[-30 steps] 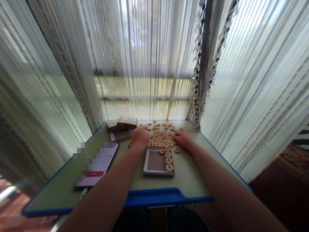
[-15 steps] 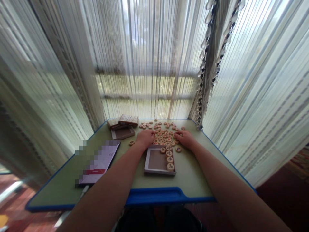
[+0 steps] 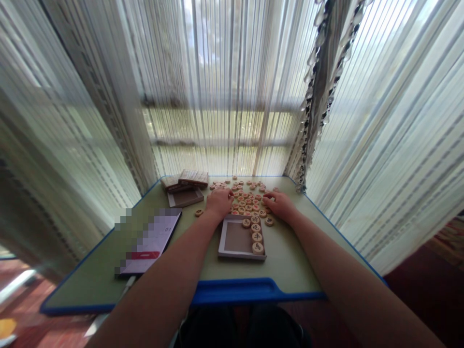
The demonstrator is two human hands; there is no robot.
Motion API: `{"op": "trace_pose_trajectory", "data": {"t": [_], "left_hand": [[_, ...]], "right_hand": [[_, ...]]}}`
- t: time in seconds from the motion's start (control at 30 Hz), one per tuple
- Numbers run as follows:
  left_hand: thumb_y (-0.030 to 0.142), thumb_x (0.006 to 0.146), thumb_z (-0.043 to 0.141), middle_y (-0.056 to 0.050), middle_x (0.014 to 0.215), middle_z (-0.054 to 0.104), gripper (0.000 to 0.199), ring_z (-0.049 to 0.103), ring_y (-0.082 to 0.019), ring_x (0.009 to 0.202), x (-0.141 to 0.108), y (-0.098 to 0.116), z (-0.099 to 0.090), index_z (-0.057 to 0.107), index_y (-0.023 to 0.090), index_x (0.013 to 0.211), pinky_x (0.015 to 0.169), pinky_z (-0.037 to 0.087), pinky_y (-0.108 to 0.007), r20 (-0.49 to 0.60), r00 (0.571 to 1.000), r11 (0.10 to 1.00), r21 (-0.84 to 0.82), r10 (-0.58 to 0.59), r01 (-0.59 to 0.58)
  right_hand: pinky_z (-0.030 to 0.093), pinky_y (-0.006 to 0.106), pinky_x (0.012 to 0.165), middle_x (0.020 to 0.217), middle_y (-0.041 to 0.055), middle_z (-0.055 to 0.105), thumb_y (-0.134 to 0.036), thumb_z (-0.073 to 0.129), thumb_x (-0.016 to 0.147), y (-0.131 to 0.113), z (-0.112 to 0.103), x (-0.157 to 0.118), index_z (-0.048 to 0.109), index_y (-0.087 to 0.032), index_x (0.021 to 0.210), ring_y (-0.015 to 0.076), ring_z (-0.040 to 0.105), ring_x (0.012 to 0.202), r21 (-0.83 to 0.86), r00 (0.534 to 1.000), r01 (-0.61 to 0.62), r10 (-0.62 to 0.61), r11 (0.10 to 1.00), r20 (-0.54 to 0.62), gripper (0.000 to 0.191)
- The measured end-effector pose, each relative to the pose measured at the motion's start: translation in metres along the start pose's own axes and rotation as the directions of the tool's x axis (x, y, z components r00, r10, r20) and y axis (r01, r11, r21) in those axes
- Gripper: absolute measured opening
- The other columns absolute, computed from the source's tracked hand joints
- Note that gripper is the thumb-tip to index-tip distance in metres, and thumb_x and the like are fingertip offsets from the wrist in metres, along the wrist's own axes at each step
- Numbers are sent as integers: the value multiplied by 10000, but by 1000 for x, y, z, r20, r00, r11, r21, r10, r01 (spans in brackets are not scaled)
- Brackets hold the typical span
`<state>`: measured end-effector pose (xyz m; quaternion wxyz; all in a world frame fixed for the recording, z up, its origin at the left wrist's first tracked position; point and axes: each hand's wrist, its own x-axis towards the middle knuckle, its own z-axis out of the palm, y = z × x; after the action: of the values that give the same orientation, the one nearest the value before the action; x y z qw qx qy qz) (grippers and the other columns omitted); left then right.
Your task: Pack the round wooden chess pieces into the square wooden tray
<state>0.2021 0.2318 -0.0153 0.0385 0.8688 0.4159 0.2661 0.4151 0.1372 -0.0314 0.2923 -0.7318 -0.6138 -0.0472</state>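
Many round wooden pieces with red or black characters lie spread over the green table. My left hand is at the left edge of the spread, its fingers curled together; whether a piece is between them is too small to tell. My right hand rests at the right side, fingers bent and touching or close to pieces. Nearer to me lies a shallow open box, with a column of black-marked pieces along its right wall and one more piece beside the column's far end.
A phone with a cable lies on the table's left side. Behind it are an open box lid and stacked boxes. One loose piece sits left of my left hand. Striped curtains hang beyond the far edge.
The view has shifted slightly. My left hand has moved a little forward over the left side of the spread. My right hand has stayed nearly in place. The pieces in the box look the same.
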Motion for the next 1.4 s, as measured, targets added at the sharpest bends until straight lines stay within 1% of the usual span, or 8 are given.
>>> {"op": "trace_pose_trajectory", "data": {"t": [0.13, 0.3, 0.4, 0.57, 0.97, 1.13, 1.23, 1.4], "left_hand": [[265, 771, 543, -60, 860, 637, 167, 588, -156, 801, 1, 8, -3, 629, 166, 874, 772, 463, -289, -130, 991, 957, -287, 16, -53], [329, 730, 602, -46, 757, 651, 240, 601, -120, 622, 3, 17, -1, 598, 130, 863, 557, 482, -223, 45, 998, 723, -688, -51, 68], [369, 701, 628, -35, 719, 645, 275, 574, -98, 541, 1, 20, -2, 606, 122, 820, 478, 454, -200, 143, 989, 637, -758, -44, 138], [389, 677, 643, -5, 641, 618, 283, 518, -66, 481, -1, 21, -4, 644, 123, 776, 457, 420, -185, 201, 980, 596, -787, 10, 156], [373, 722, 566, -8, 649, 626, 269, 494, -63, 462, -4, 26, -12, 659, 134, 803, 446, 386, -187, 310, 951, 643, -729, 6, 233], [273, 726, 503, -19, 687, 651, 200, 570, -123, 644, -4, 24, -17, 668, 160, 742, 613, 419, -228, 29, 998, 924, -377, -50, 57], [301, 745, 492, -41, 720, 664, 216, 582, -147, 690, -7, 25, -17, 665, 172, 738, 644, 409, -242, 53, 998, 989, -147, -20, 27], [335, 782, 453, -58, 741, 665, 260, 591, -162, 711, -11, 27, -18, 655, 183, 723, 643, 394, -248, 104, 995, 1000, -13, -8, 9]], "right_hand": [[435, 286, 739, 834, 63, 613, -288, 511, 793, -15, -5, -4, 650, -154, 902, 166, 555, 766, 114, 979, 106, -84, 988, -187, 222], [445, 304, 727, 866, 51, 586, -316, 568, 769, -43, -8, -15, 600, -188, 990, 158, 536, 743, 178, 945, 306, -276, 935, -178, 258], [427, 354, 818, 929, 66, 594, -312, 588, 758, -49, -7, -19, 590, -212, 1036, 197, 535, 879, 149, 925, 367, -343, 918, -165, 296], [408, 365, 874, 994, 70, 606, -287, 579, 773, -49, -7, -19, 575, -219, 1075, 212, 528, 960, 133, 908, 389, -356, 912, -220, 310], [434, 335, 819, 913, 69, 596, -335, 584, 778, -52, -13, -20, 633, -209, 929, 195, 547, 886, 134, 913, 378, -345, 916, -219, 203], [452, 297, 744, 858, 48, 572, -283, 658, 693, -61, -16, -25, 651, -193, 850, 162, 546, 790, 247, 944, 326, -329, 913, -28, 181], [447, 291, 731, 868, 40, 568, -292, 688, 659, -69, -18, -30, 666, -200, 808, 156, 540, 784, 260, 924, 328, -366, 908, 112, 177], [435, 297, 758, 855, 38, 570, -271, 666, 668, -77, -18, -35, 677, -213, 816, 166, 535, 822, 219, 914, 333, -371, 917, 165, 159]]}}
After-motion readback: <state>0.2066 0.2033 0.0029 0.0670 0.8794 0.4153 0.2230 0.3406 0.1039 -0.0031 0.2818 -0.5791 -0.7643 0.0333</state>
